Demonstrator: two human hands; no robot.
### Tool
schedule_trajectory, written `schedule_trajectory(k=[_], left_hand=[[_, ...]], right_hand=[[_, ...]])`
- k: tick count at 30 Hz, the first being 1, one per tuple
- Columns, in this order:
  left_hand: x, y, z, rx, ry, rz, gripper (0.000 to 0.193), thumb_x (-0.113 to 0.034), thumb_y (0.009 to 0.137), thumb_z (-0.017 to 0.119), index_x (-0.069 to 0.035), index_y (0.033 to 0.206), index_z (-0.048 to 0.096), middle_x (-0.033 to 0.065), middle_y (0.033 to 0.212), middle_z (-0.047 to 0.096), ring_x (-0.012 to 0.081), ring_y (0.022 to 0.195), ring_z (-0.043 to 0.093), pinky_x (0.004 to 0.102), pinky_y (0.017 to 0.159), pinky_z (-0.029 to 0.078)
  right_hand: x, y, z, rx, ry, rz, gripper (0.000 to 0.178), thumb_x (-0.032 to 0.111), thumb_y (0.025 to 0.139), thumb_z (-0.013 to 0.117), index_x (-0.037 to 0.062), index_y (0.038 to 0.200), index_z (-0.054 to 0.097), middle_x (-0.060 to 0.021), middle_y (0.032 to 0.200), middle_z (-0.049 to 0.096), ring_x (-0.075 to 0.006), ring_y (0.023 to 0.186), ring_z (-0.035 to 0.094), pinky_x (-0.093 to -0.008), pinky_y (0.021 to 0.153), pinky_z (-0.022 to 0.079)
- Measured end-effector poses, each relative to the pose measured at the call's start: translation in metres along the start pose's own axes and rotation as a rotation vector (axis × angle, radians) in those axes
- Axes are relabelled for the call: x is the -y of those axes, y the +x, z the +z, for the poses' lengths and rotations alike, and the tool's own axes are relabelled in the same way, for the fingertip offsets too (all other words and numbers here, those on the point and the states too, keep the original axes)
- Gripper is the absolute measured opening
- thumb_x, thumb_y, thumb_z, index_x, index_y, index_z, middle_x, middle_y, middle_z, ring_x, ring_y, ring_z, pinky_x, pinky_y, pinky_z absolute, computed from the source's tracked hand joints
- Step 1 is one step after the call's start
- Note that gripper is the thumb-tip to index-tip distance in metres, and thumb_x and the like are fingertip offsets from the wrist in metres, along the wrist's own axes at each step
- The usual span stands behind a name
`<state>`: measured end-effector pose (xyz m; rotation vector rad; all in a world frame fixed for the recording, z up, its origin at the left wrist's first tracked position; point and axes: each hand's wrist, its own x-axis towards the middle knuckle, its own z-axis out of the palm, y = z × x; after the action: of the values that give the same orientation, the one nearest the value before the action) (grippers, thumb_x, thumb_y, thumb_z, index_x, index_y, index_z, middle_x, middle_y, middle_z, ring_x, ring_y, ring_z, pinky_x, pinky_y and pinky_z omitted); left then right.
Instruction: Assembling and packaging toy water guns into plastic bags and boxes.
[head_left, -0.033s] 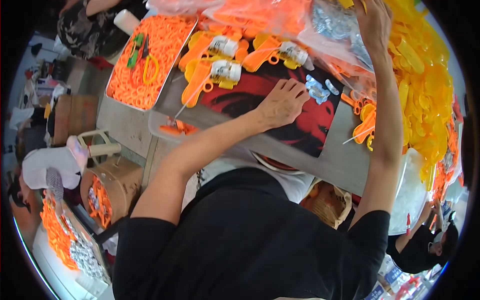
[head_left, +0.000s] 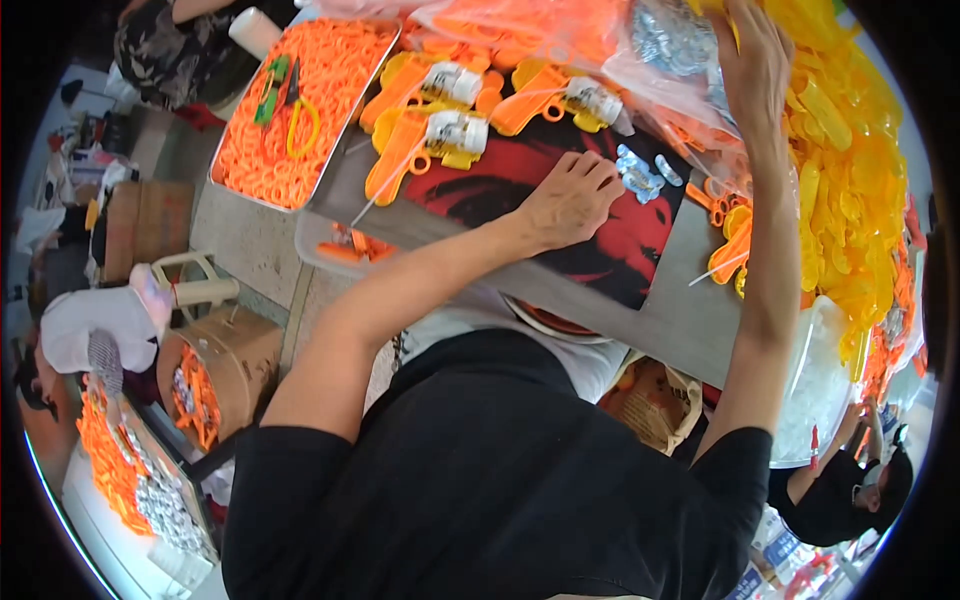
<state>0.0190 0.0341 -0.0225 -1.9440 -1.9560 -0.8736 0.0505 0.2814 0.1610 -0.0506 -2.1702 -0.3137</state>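
Observation:
My left hand (head_left: 572, 203) rests on a black and red patterned mat (head_left: 632, 285), its fingers curled under so that their tips are hidden. Just beyond its fingertips lie clear blue plastic pieces (head_left: 640, 175). My right hand (head_left: 757, 75) reaches to the far right, at the edge of a heap of yellow plastic parts (head_left: 848, 215). Yellow shows between its thumb and fingers, but the fingertips are hidden. Left of my left hand lie orange and yellow toy guns (head_left: 400, 155) with clear printed cylinders (head_left: 456, 133). Another orange piece with a white stick (head_left: 735, 245) lies beside my right forearm.
A metal tray of orange rings (head_left: 335, 85) at the far left holds yellow-handled scissors (head_left: 303, 130). Clear bags (head_left: 550, 30) of orange parts and silvery packs (head_left: 670, 40) line the back. Cardboard boxes (head_left: 240, 350) stand left. Other people (head_left: 850, 480) work at both sides.
The whole view has shifted slightly. My right hand seems a little lower in the picture, while my left hand keeps its place on the mat.

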Motion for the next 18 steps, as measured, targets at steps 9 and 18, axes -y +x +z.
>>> schedule_trajectory(k=[9, 18], left_hand=[[-0.058, -0.102, -0.083, -0.345, -0.300, -0.165, 0.024, -0.001, 0.076, 0.072, -0.011, 0.097, 0.066, 0.0043, 0.101, 0.065, 0.0242, 0.093, 0.062, 0.0400, 0.088, 0.045], [0.038, -0.350, -0.092, -0.264, 0.209, -0.906, 0.020, 0.006, 0.078, 0.066, -0.006, 0.094, 0.069, 0.0144, 0.102, 0.067, 0.0357, 0.097, 0.061, 0.0471, 0.085, 0.048]], right_hand=[[0.194, -0.098, -0.120, 0.746, 0.216, 0.246, 0.017, 0.017, 0.096, 0.065, 0.0015, 0.103, 0.064, -0.0175, 0.087, 0.061, -0.0374, 0.084, 0.061, -0.0432, 0.075, 0.048], [0.228, -0.101, -0.008, 0.704, 0.698, 0.569, 0.044, 0.029, 0.100, 0.066, -0.0004, 0.132, 0.064, -0.0151, 0.115, 0.073, -0.0251, 0.099, 0.070, -0.0323, 0.091, 0.051]])
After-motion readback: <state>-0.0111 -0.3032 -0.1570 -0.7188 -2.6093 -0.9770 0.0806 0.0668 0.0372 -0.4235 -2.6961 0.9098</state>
